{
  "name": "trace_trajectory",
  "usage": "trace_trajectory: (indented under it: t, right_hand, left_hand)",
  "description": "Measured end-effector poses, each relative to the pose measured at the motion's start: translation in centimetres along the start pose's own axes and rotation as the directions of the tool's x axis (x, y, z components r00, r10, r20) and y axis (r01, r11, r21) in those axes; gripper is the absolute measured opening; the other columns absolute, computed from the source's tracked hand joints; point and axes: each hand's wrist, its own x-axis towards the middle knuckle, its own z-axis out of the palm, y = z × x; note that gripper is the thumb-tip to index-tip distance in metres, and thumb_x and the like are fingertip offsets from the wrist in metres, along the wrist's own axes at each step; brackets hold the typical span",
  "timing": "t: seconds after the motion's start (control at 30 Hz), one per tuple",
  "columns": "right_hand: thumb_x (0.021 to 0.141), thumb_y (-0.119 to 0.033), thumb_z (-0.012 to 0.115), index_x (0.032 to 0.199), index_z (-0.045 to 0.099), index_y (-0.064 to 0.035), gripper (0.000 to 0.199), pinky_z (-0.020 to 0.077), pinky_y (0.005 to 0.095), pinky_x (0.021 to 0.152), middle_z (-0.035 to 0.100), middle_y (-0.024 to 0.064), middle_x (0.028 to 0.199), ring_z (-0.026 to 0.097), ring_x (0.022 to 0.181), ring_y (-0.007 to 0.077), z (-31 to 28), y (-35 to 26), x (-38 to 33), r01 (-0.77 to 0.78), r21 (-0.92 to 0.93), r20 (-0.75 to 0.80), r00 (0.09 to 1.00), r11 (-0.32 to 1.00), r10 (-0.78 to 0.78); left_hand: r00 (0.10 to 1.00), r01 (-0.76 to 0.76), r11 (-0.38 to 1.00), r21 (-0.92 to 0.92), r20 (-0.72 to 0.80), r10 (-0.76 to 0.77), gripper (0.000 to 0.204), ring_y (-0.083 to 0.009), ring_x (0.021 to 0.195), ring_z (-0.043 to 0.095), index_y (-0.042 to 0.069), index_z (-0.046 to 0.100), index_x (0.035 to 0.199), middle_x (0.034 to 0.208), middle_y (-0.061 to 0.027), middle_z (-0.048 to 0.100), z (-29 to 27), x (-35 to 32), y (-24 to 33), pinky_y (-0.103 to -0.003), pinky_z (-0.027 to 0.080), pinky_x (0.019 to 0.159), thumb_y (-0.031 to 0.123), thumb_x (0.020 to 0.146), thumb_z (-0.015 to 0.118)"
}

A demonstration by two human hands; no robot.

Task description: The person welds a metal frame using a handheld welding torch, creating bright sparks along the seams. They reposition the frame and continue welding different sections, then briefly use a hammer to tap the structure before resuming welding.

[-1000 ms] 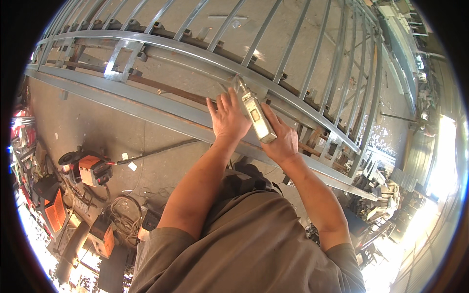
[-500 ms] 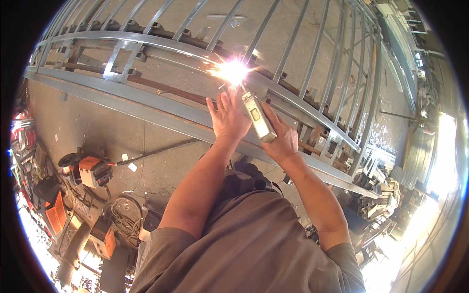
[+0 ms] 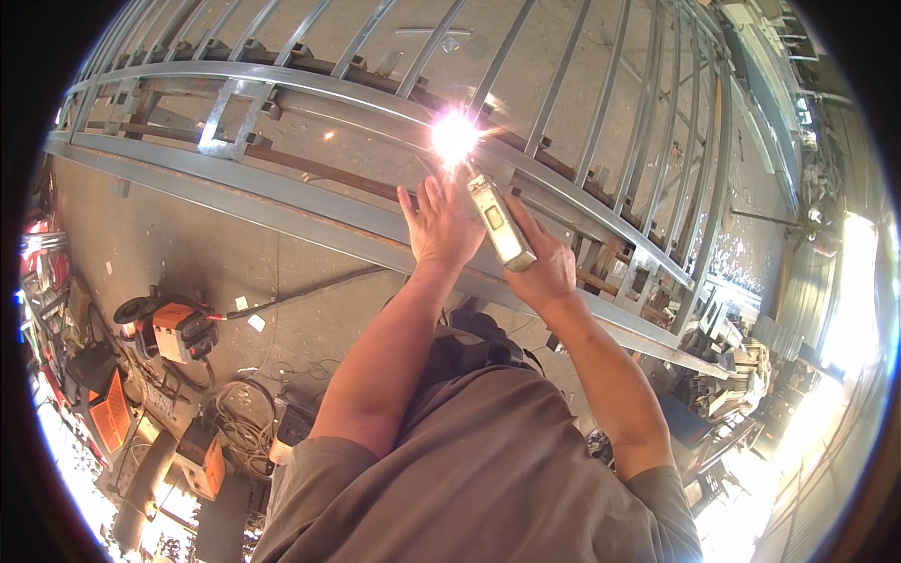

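Note:
A boxy, pale welding gun (image 3: 500, 221) is gripped in my right hand (image 3: 547, 266), its nozzle pointing away from me. A very bright arc (image 3: 455, 138) glares at its tip, against the curved metal rail (image 3: 375, 101) of a barred frame. The glare hides the exact spot where tip and metal meet. Just left of the nozzle lies my left hand (image 3: 443, 221), back upward and fingers stretched apart toward the arc. Its inner side is partly hidden beside the gun, and I cannot tell whether it touches it. Below my left fingers runs a long grey beam (image 3: 328, 214).
Thin metal bars (image 3: 560, 80) stretch away from the rail. An orange and black machine (image 3: 178, 328) stands on the floor at left, with coiled cable (image 3: 246, 413) nearer me. Scrap pieces (image 3: 737, 380) are piled at right, beyond the beam's end.
The arc's fan of sparks to the left has shrunk to a rounder glow, with one stray spark farther left. Gun and right hand have shifted very slightly right; the left hand stays put.

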Motion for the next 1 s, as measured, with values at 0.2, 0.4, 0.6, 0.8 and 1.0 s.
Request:
trace_trajectory:
  t: [0.2,0.4,0.6,0.8,1.0]
  right_hand:
    - [0.079,-0.011,0.078,0.158,0.047,-0.0263,0.086,0.0566,0.0462,0.101,0.067,0.0143,0.14,0.066,0.123,0.0403,-2.7,-0.2,-1.5,-0.101,0.071,0.138,0.986,0.992,0.09]
    - [0.081,-0.011,0.079,0.159,0.045,-0.0258,0.086,0.056,0.0466,0.101,0.067,0.0152,0.14,0.066,0.124,0.0411,-5.6,1.9,-4.1,-0.119,0.051,0.14,0.984,0.992,0.111]
    - [0.085,-0.019,0.073,0.159,0.045,-0.0307,0.08,0.0567,0.0487,0.094,0.07,0.0151,0.133,0.069,0.114,0.0425,-6.0,4.4,-4.3,-0.103,-0.014,0.108,0.989,0.995,0.104]
    - [0.082,-0.011,0.079,0.16,0.042,-0.0292,0.088,0.0567,0.0469,0.099,0.068,0.0152,0.137,0.067,0.122,0.0409,-5.2,4.8,-3.8,-0.134,-0.037,0.133,0.982,0.99,0.137]
    - [0.084,-0.017,0.075,0.16,0.043,-0.0333,0.083,0.057,0.0477,0.094,0.07,0.013,0.132,0.069,0.114,0.0404,-5.1,4.5,-3.8,-0.129,-0.037,0.108,0.985,0.991,0.132]
  left_hand:
    - [0.998,0.042,0.999,0.011,0.045,-0.043,0.1,-0.0351,0.152,0.035,0.0,0.026,0.163,0.155,-0.021,0.046,-0.1,0.3,0.2,-0.063,0.006,0.129,0.055,0.091,0.068]
    - [0.999,0.028,0.999,0.036,0.021,-0.029,0.107,-0.0328,0.149,0.04,0.001,0.026,0.164,0.154,-0.0215,0.046,-0.3,0.2,0.4,-0.062,0.006,0.128,0.068,0.091,0.063]
    - [1.0,0.007,0.999,0.052,-0.014,-0.006,0.105,-0.0331,0.146,0.045,0.001,0.028,0.163,0.15,-0.0218,0.049,-0.4,0.1,0.3,-0.063,0.01,0.127,0.067,0.09,0.066]
    - [1.0,0.005,0.998,0.057,0.0,-0.005,0.106,-0.0337,0.145,0.047,0.0,0.028,0.163,0.149,-0.0229,0.05,-0.7,0.0,0.3,-0.063,0.011,0.127,0.066,0.09,0.066]
    - [1.0,0.02,0.998,0.052,0.005,-0.021,0.104,-0.034,0.146,0.045,0.002,0.028,0.163,0.15,-0.0231,0.049,-0.4,0.1,0.3,-0.062,0.01,0.128,0.065,0.09,0.067]
